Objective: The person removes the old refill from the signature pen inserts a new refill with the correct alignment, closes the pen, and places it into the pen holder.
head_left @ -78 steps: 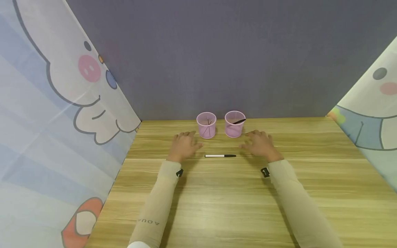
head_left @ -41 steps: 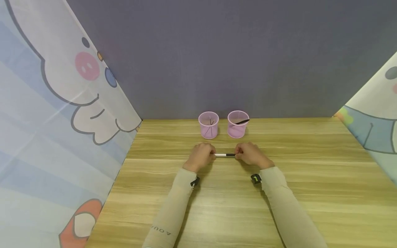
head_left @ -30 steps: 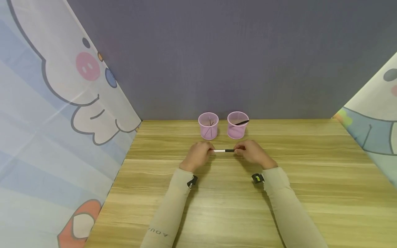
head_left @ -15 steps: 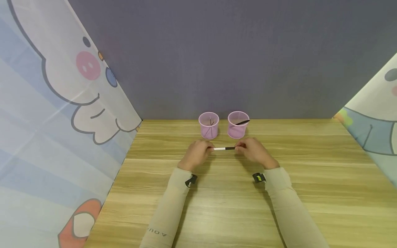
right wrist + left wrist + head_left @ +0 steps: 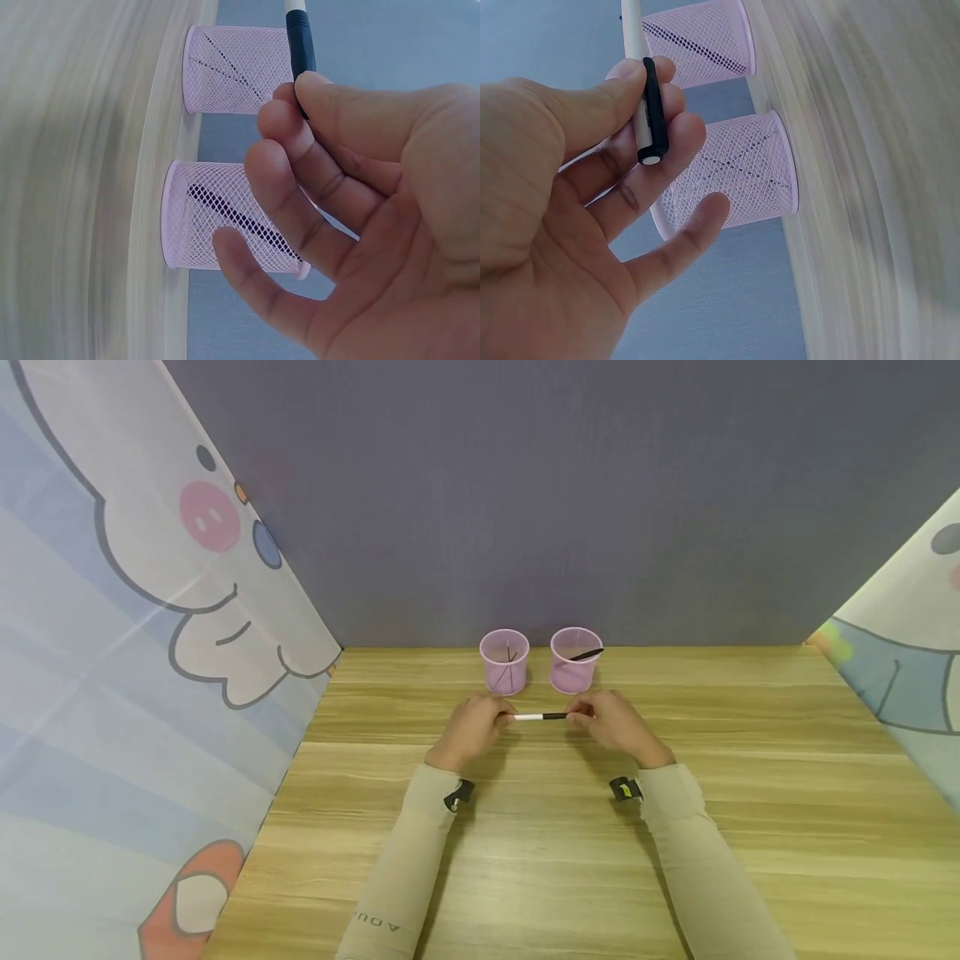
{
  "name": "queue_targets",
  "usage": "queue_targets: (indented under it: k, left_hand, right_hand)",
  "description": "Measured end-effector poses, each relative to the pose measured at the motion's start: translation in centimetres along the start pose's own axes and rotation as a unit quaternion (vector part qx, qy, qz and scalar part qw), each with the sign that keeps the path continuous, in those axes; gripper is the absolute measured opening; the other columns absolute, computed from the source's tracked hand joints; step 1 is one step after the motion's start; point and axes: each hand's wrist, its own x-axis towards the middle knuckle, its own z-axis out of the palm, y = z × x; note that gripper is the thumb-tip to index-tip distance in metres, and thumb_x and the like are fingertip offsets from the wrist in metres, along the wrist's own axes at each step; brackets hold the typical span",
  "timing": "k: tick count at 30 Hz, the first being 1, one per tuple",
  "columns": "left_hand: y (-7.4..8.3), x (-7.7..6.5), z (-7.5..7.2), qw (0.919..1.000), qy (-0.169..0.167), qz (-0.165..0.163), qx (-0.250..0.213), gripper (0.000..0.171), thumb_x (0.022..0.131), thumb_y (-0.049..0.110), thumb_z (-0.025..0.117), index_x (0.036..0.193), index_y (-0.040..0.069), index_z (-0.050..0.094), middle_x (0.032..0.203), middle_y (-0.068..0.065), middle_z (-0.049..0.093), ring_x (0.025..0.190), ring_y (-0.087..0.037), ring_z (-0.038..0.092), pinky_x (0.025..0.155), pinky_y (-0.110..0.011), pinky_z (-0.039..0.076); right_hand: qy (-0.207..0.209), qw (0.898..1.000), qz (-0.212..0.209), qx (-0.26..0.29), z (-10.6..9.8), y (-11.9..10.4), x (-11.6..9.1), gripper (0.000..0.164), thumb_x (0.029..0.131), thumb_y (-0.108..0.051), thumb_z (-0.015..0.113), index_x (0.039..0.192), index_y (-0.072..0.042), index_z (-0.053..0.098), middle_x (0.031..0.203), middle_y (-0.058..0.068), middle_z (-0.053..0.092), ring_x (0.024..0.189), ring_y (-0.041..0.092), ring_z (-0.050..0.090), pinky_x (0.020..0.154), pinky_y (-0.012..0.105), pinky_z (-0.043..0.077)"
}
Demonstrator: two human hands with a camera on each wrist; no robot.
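Note:
A pen with a white barrel and a black front part lies level between both hands, raised above the table. My left hand pinches its white end between thumb and fingers; a black clip and end cap show in the left wrist view. My right hand pinches the black tip end, and its other fingers are loosely bent. Just beyond the hands stand two pink mesh pen cups. The left cup holds thin dark sticks. In the right cup a thicker black item leans against the rim.
The wooden table ends at a grey wall panel right behind the cups. Cartoon-printed cloths hang along the left and right sides. A black strap device sits at each wrist.
Both hands came inward from beside the cups and took hold of the pen by its ends. They then lifted it off the table and moved it slightly toward the cups.

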Motion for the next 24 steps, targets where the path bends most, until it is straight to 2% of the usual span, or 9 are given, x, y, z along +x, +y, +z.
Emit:
queue_targets:
  k: [5,13,24]
  left_hand:
    - [-0.01,0.01,-0.13,1.0,0.005,0.008,-0.003,0.013,0.096,0.019,0.07,0.101,0.01,0.078,0.099,-0.004,0.076,0.095,-0.023,0.073,0.085,-0.041,0.059]
    - [-0.1,0.0,-0.19,0.9998,0.007,0.0,-0.02,0.013,0.096,0.02,0.071,0.101,0.01,0.078,0.099,-0.004,0.076,0.094,-0.023,0.073,0.086,-0.041,0.058]
    - [-0.45,-0.11,-0.43,0.9995,0.018,-0.004,-0.027,0.015,0.095,0.024,0.071,0.098,0.011,0.078,0.095,-0.002,0.076,0.085,-0.017,0.07,0.077,-0.039,0.057]
  right_hand:
    - [0.001,1.0,0.007,0.0,-0.02,-0.12,0.03,0.006,0.094,-0.01,0.071,0.097,-0.006,0.074,0.084,0.003,0.072,0.078,0.016,0.062,0.074,0.034,0.049]
    - [0.01,1.0,0.01,0.002,0.0,-0.17,0.07,0.004,0.092,-0.009,0.072,0.095,-0.007,0.073,0.085,0.004,0.073,0.079,0.017,0.065,0.075,0.035,0.05]
    - [0.011,1.0,0.012,0.006,-0.06,-0.34,0.01,0.005,0.091,-0.007,0.072,0.096,-0.006,0.072,0.086,0.005,0.072,0.08,0.017,0.064,0.076,0.035,0.05]
